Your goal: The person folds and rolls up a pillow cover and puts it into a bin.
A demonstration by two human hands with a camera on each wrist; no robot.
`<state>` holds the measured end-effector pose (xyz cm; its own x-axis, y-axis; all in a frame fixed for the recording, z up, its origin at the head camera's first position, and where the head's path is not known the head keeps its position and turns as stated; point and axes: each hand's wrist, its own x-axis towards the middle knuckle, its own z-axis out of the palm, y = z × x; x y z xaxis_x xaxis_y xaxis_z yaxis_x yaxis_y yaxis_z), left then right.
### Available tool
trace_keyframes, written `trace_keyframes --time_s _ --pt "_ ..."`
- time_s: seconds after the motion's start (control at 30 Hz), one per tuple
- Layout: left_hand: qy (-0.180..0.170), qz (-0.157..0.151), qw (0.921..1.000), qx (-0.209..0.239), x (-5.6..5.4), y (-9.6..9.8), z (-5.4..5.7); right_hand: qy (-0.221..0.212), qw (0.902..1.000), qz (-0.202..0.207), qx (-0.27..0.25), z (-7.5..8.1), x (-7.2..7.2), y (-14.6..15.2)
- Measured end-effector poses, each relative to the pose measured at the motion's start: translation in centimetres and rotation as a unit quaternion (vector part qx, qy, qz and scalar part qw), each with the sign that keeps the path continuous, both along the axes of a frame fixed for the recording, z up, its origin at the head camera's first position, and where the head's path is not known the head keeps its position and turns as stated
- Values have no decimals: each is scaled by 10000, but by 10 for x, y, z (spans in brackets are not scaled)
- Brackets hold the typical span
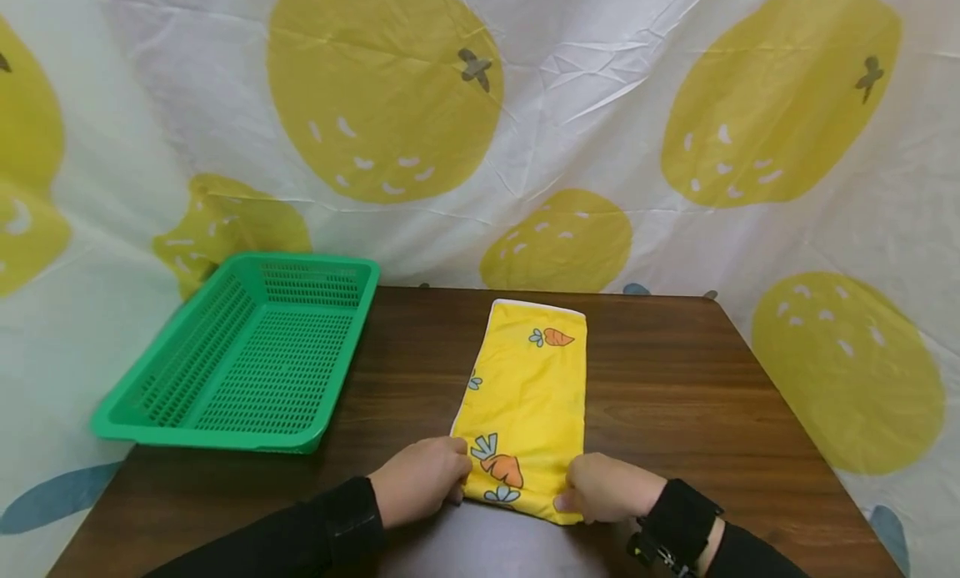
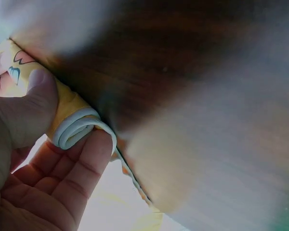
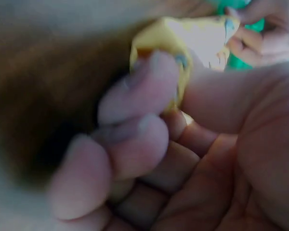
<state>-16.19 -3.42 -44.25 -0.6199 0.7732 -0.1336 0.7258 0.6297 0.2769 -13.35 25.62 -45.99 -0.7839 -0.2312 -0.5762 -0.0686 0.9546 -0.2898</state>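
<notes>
A yellow carrot-print cloth (image 1: 536,386) with a white edge lies as a long strip on the table, its near end rolled up. My left hand (image 1: 422,482) grips the left end of that roll. In the left wrist view the thumb lies over the rolled cloth (image 2: 70,103) and the fingers curl beneath, with the spiral of layers showing. At the right end, my right hand (image 1: 609,488) holds the roll between thumb and fingers. The right wrist view shows the roll's end (image 3: 156,36) at the fingertips, somewhat blurred.
A green plastic basket (image 1: 341,378) with slotted walls stands on the left of the brown wooden table (image 1: 667,394). Behind the table hangs a white sheet (image 1: 570,86) printed with yellow fruit. Bare wood shows to the right of the cloth.
</notes>
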Motion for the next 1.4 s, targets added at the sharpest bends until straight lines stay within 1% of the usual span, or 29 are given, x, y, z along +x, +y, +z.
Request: trace_keyframes --time_s 0.03,0.1,0.13,0.2,0.3,0.37,0.43,0.5,0.53,0.57,0.6,0.63,0.67,0.7,0.77,0.8,0.83,0.9,0.93,0.97,1.07,1.13,1.17,1.2,1.23,1.27,1.33,1.37,1.4 --pt "49 -27 10000 11 0 0 0 -119 9998 2 134 0 -4 1" --pt "118 -70 9999 24 1 0 0 -168 9994 19 301 4 -8 0" --pt "153 -92 9998 27 1 1 1 -170 9993 -55 331 11 -7 -3" --pt "151 -104 9998 44 1 1 0 -35 9994 -112 312 18 -6 -5" --pt "112 -111 9999 62 1 1 0 266 9991 -183 275 27 -1 -10" --pt "154 -136 9998 50 1 0 0 402 9987 -128 293 29 2 -13" --pt "348 -203 9992 -29 0 0 0 460 9981 6 398 26 2 -12" --pt "507 -212 9984 -121 -1 0 0 471 9981 11 405 25 2 -13" --pt "489 -145 9986 -136 -1 1 0 476 9980 10 407 26 2 -13" --pt "376 -17 9992 -131 -2 2 0 485 9980 -20 402 26 2 -13" --pt "182 180 9996 -116 -2 3 0 525 9978 -35 402 26 2 -13" --pt "-86 426 9990 -71 -2 4 1 603 9973 -36 420 28 3 -13" --pt "-345 688 9970 -5 -2 5 3 691 9969 -96 366 30 4 -15" --pt "-597 961 9936 77 -2 7 4 807 9962 -71 314 31 6 -15" --pt "-989 1415 9848 173 -3 9 6 1101 9938 43 136 31 10 -16" --pt "-1094 1566 9814 173 -5 10 7 1275 9917 154 9 29 12 -17" --pt "-1152 1652 9794 177 -6 11 7 1486 9883 320 -109 28 14 -18" --pt "-1184 1730 9777 120 -11 14 6 1939 9775 765 -317 25 20 -20" --pt "-1175 1734 9778 80 -14 15 5 2193 9700 988 -350 25 23 -22" --pt "-1170 1719 9781 7 -18 16 1 2446 9614 1214 -327 24 27 -23" --pt "-1223 1750 9768 -160 -26 21 -5 3123 9331 1781 -107 23 38 -25" --pt "-1300 1827 9742 -265 -27 24 -5 3324 9226 1958 -23 23 45 -25" --pt "-1355 1888 9721 -312 -28 26 -5 3350 9202 2023 -8 23 47 -25" --pt "-1389 1954 9703 -328 -26 27 -2 3345 9195 2065 -14 22 49 -24" --pt "-1384 1981 9696 -381 -25 28 -2 3313 9203 2081 -7 22 50 -24" --pt "-1365 2014 9692 -382 -23 29 1 3278 9219 2064 -17 22 51 -23" --pt "-1303 1996 9701 -447 -21 29 2 3183 9273 1968 -121 21 51 -22" --pt "-1253 1963 9713 -477 -23 29 -3 3193 9268 1971 -131 20 50 -21" --pt "-1249 1942 9717 -492 -23 30 -3 3222 9260 1964 -124 20 49 -20"
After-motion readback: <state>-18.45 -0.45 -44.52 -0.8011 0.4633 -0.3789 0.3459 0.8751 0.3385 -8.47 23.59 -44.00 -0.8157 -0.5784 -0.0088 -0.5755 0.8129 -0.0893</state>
